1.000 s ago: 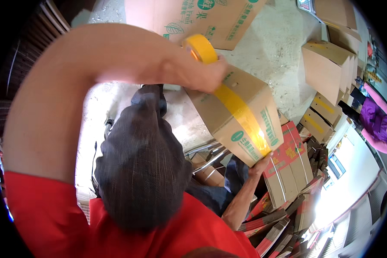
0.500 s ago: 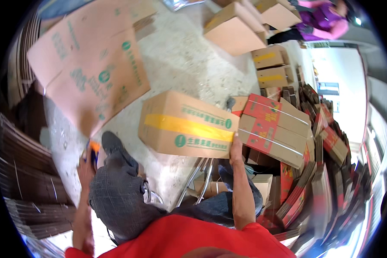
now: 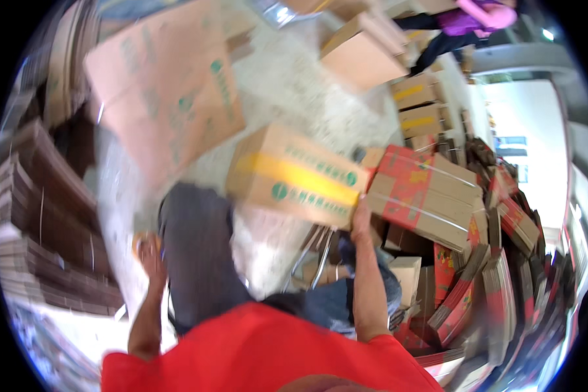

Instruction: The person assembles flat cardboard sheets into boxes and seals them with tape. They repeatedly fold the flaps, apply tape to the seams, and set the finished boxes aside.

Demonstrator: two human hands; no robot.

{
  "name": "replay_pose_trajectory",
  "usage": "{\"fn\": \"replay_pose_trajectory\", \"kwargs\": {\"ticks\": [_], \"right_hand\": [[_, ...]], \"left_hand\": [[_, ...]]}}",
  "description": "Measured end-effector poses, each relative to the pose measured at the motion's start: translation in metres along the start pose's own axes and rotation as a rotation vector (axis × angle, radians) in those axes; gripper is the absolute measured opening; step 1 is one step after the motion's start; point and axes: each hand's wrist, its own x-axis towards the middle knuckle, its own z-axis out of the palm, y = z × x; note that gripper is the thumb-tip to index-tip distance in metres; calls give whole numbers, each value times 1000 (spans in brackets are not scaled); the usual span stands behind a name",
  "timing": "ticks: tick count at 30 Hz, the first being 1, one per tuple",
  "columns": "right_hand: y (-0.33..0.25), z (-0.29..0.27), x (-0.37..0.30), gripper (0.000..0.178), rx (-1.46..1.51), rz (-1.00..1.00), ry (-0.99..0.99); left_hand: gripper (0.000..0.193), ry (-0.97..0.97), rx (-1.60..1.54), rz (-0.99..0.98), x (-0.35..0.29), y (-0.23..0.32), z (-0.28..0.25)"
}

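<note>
- While the right hand (image 3: pixel 360 219) grips the right end of a cardboard carton (image 3: pixel 294 197), a yellow tape strip (image 3: pixel 307 183) runs along the carton's side.
- Low beside the dark-trousered leg (image 3: pixel 199 255), the left hand (image 3: pixel 152 259) curls round a small orange item (image 3: pixel 137 244) — too blurred to name.
- The carton is between a flat cardboard sheet (image 3: pixel 166 91) and a strapped red-and-brown bundle (image 3: pixel 424 196) — its underside hidden.

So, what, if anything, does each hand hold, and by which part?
The right hand holds the cardboard box by its right end, near yellow tape. The left hand seems to grip something orange; blur hides where.
</note>
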Motion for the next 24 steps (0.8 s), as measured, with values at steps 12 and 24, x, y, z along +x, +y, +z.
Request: {"fn": "replay_pose_trajectory", "kwargs": {"ticks": [12, 24], "right_hand": [[-9, 16, 16, 60, 12, 49, -18], [-5, 12, 22, 60, 83, 152, 36]], "left_hand": [[46, 58, -1145, 34, 268, 242, -57], [37, 49, -1214, -175, 360, 324, 59]]}}
